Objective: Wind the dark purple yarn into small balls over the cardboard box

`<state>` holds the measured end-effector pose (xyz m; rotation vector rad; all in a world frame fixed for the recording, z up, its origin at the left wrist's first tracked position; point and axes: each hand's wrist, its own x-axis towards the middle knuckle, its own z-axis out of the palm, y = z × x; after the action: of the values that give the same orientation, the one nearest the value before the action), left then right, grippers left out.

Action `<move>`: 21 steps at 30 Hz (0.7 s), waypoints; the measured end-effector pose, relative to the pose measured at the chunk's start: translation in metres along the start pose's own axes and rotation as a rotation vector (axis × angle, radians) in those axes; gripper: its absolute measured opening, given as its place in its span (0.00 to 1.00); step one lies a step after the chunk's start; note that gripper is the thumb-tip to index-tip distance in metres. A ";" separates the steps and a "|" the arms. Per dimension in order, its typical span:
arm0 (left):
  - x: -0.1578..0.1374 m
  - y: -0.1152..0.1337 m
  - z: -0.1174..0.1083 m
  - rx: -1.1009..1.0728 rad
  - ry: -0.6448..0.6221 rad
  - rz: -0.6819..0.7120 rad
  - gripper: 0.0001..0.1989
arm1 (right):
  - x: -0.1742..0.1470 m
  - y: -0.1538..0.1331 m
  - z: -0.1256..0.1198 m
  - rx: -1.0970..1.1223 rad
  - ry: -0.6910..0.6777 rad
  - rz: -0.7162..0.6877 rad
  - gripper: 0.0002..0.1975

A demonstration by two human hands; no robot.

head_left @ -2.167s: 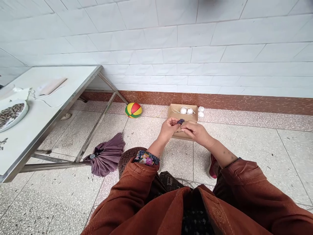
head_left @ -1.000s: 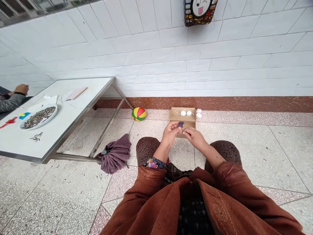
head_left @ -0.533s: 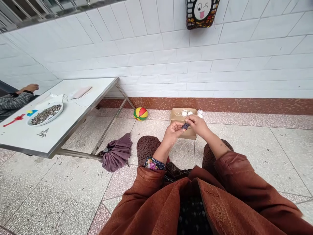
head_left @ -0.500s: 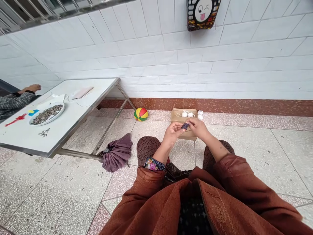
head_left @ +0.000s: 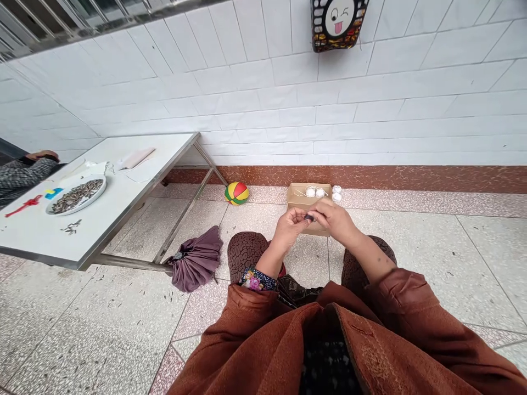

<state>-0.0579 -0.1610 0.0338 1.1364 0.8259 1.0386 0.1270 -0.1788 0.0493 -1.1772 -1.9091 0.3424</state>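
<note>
A small dark navy bundle, apparently a ball of yarn (head_left: 308, 217), sits between my two hands above the lap. My left hand (head_left: 289, 226) pinches it from the left with thumb and fingers. From the right, my right hand (head_left: 334, 218) closes over it, and its fingers cover most of the bundle. Below and behind the hands lies an open cardboard box (head_left: 295, 193), partly hidden by them. Inside it are white yarn balls (head_left: 315, 192) with loose strands. More white balls (head_left: 336, 193) rest just right of the box.
Left stands a white table (head_left: 135, 189) holding a plate of seeds (head_left: 78, 196) and a red ribbon (head_left: 23, 206). A folded purple umbrella (head_left: 200, 260) and a colourful ball (head_left: 236, 193) are on the floor. Another person's sleeve (head_left: 28, 174) shows far left. A basket (head_left: 340, 27) hangs on the wall.
My right hand has turned and come over the dark ball, which now shows less. The other person's hands have lowered slightly. The view has shifted a little.
</note>
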 end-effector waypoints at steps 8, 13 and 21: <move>-0.009 0.009 0.000 -0.164 -0.044 -0.077 0.20 | -0.008 0.026 0.019 0.212 0.047 0.199 0.12; -0.005 0.003 -0.001 -0.319 0.084 -0.078 0.23 | -0.031 0.009 0.033 0.116 -0.040 0.136 0.13; -0.009 -0.003 0.001 0.022 0.094 0.016 0.16 | -0.003 -0.002 0.003 -0.017 -0.089 -0.034 0.13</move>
<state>-0.0592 -0.1701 0.0313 1.1213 0.9055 1.1053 0.1244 -0.1814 0.0469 -1.1562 -2.0110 0.3659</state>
